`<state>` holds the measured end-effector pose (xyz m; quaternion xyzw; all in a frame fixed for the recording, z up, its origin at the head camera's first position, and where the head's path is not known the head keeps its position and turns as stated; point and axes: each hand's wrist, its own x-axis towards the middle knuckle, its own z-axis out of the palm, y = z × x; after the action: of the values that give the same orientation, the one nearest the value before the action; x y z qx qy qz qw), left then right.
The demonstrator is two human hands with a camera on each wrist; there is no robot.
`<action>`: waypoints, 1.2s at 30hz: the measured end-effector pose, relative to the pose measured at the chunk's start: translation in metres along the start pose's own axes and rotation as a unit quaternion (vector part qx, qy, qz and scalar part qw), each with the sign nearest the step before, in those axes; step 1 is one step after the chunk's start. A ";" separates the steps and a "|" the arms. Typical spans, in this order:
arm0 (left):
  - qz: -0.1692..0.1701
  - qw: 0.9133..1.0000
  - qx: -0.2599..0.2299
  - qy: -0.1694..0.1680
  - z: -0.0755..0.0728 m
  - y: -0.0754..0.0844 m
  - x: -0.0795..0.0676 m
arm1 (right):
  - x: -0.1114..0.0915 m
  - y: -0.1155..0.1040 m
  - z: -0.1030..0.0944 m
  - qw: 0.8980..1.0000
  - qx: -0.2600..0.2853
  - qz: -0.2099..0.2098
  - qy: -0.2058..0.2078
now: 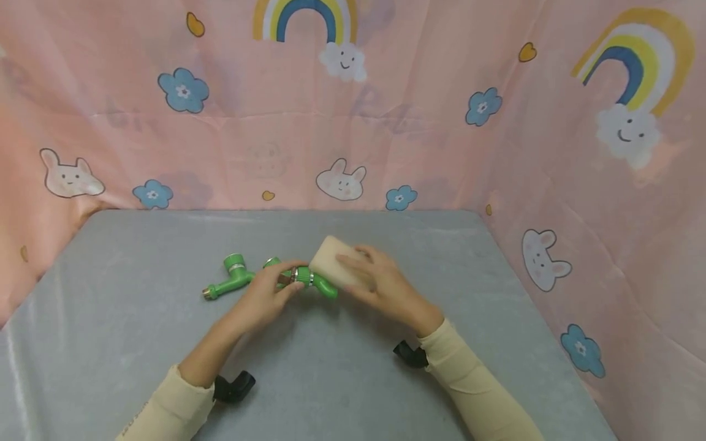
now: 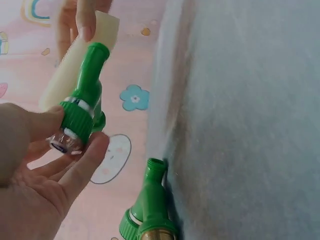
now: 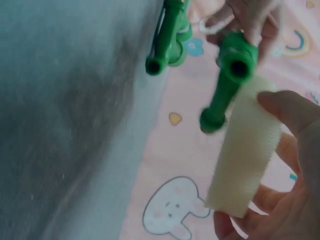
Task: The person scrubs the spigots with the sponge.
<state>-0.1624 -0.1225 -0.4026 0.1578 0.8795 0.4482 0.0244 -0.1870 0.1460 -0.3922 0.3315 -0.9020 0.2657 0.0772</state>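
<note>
Two hands busy: left hand (image 1: 265, 298) fingers pinch green tap (image 1: 309, 280); right hand (image 1: 380, 283) fingers grip sponge (image 1: 333, 262)

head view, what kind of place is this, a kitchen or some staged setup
Likely a staged tabletop booth, not a kitchen: a grey table walled by pink cartoon cloth, with only two green taps and a sponge, which the hands hold.
</note>
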 end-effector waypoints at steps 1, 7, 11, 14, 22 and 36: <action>-0.001 1.000 -0.014 0.004 -0.001 0.001 0.001 | 0.000 -0.002 0.000 1.000 0.000 -0.002 0.005; 0.020 0.997 -0.069 0.011 -0.006 0.005 0.001 | 0.002 -0.005 -0.002 0.999 0.002 0.009 0.032; 0.031 0.996 -0.083 0.005 -0.007 0.007 0.001 | 0.002 0.000 -0.005 0.999 -0.012 0.023 0.043; 0.036 0.995 -0.093 -0.004 -0.007 0.006 0.001 | 0.002 0.005 -0.008 0.998 -0.021 0.034 0.041; 0.062 0.994 -0.089 0.001 -0.006 0.003 0.003 | 0.001 0.019 -0.017 0.996 -0.031 0.063 0.057; 0.052 0.992 -0.109 0.024 -0.003 0.008 0.004 | 0.002 -0.010 -0.008 0.999 -0.009 0.034 0.040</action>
<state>-0.1649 -0.1194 -0.3943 0.1889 0.8162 0.5461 -0.0031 -0.1824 0.1432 -0.3810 0.2892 -0.9113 0.2729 0.1074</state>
